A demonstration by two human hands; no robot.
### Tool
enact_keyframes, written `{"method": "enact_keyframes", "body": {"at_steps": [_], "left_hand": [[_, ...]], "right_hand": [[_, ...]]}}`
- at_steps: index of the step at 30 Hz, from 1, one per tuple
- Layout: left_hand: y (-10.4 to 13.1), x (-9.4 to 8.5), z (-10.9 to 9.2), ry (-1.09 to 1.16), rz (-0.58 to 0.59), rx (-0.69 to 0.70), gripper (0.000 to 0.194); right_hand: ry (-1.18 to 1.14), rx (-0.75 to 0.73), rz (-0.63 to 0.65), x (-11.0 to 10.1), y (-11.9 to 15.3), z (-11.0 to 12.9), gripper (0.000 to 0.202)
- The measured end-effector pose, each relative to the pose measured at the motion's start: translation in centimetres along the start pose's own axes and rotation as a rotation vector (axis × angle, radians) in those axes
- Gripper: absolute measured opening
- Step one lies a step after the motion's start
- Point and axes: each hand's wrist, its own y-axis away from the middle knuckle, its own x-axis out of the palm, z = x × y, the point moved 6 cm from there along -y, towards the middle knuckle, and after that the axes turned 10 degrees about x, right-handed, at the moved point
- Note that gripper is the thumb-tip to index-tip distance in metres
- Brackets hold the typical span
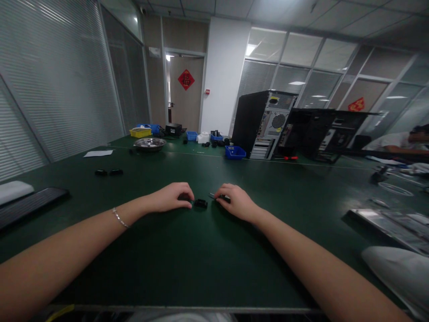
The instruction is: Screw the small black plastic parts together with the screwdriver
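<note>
On the green table (187, 259), a small black part (201, 203) lies between my hands. My left hand (174, 197) is just left of it, fingers curled with thumb and fingertips near each other; whatever they hold, if anything, is too small to name. My right hand (236, 201) is closed on a small dark tool (224, 197) with a thin metal tip that points left, just above and right of the black part. Two more black parts (116, 171) lie farther back on the left.
A keyboard (33, 203) is at the left edge. Behind stand a metal dish (149, 143), a blue bin (235, 152) and a black computer tower (261, 125). A flat metal unit (389, 226) lies at the right, with another person (395, 141) beyond.
</note>
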Motion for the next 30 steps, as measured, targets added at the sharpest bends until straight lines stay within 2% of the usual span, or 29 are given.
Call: {"method": "enact_keyframes", "body": {"at_steps": [6,12,17,21,28,30], "left_hand": [[-0.2,-0.1,-0.2,0.145,-0.043,-0.083,0.025],[-0.5,-1.0,-1.1,0.374,-0.235,-0.069,0.023],[-0.7,0.1,-2.5,0.631,-0.320,-0.146,0.023],[-0.9,1.1,-3.2,0.798,-0.389,-0.121,0.026],[-0.5,1.0,-2.8,0.816,-0.532,-0.157,0.027],[-0.3,1.0,-2.8,0.796,-0.574,-0.158,0.025]], "right_hand": [[0.056,-0.006,-0.018,0.0,0.1,0.3,0.014],[-0.051,-0.015,-0.123,-1.1,0.3,1.4,0.014],[-0.250,-0.070,-0.172,-1.8,0.8,3.3,0.015],[-0.397,-0.078,-0.180,-1.9,1.1,4.2,0.017],[-0.426,-0.102,-0.222,-2.4,1.3,4.6,0.014],[-0.409,-0.080,-0.267,-2.3,1.3,4.6,0.013]]}}
